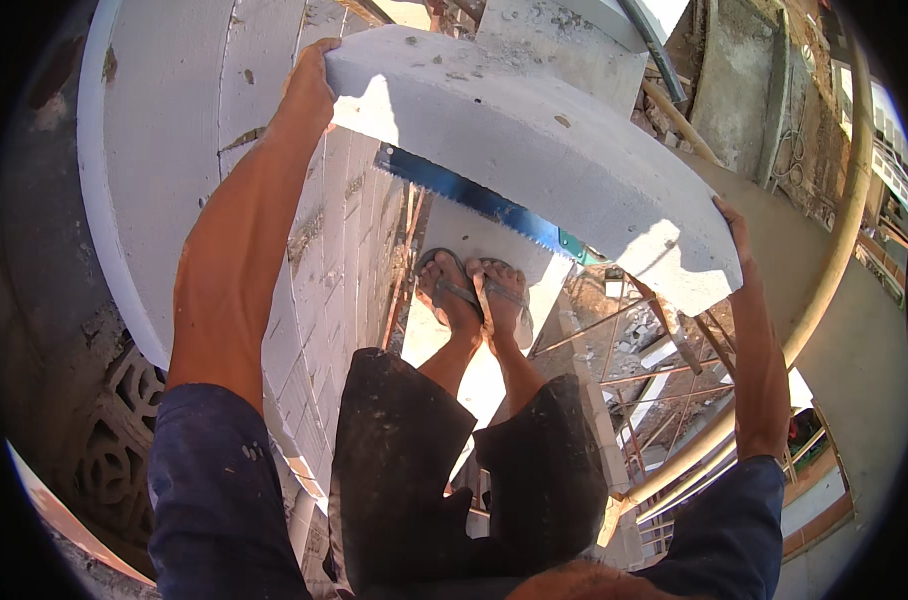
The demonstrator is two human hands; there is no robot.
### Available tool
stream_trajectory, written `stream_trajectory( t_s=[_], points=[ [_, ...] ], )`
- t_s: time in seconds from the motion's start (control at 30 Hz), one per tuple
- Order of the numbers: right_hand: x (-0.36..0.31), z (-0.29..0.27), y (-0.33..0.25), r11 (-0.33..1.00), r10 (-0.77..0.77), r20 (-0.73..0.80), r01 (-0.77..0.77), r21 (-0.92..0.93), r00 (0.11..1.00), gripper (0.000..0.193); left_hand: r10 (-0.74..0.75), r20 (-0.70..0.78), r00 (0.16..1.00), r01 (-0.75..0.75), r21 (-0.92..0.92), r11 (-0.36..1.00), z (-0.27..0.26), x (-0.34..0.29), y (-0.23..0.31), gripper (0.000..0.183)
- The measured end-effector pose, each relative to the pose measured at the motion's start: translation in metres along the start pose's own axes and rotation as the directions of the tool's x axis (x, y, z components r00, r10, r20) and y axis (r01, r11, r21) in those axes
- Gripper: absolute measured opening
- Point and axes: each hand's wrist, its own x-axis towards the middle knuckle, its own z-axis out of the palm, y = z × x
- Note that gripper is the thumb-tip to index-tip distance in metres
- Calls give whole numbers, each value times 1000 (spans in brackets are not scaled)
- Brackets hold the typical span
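Observation:
A long, pale aerated concrete block (pixel 544 130) spans the space in front of me, held at its two ends. My left hand (pixel 317 78) grips its left end, the fingers curled over the edge. At the far right end, my right hand (pixel 736 228) presses against the block, its fingers partly hidden. Just below the block's near edge shows a hand saw (pixel 484 203) with a blue toothed blade and a bit of green at its right end. What the saw rests on is hidden by the block.
My sandalled feet (pixel 474 285) stand on a narrow pale board (pixel 464 225). A wall of white blocks (pixel 174 120) rises at the left. Bamboo poles (pixel 859 170) and thin scaffold rods run along the right, with rubble (pixel 629 345) far below. Another slab (pixel 564 50) lies beyond the block.

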Motion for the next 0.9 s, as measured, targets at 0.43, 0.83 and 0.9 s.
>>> stream_trajectory(
  t_s=[0.43,0.83,0.9],
  points=[
    [-274,41,-92,957,282,-33,-284,-64,959,64,-379,-244,893,304,-295,906,-189,-162,-106,57],
    [-379,131,-175,885,285,192,-181,-429,939,72,-613,-160,774,421,-593,686,-278,-349,-173,67],
    [-388,153,-175,829,265,343,-32,-558,901,73,-636,-195,747,376,-665,645,-284,-365,-208,57]
  ],
)
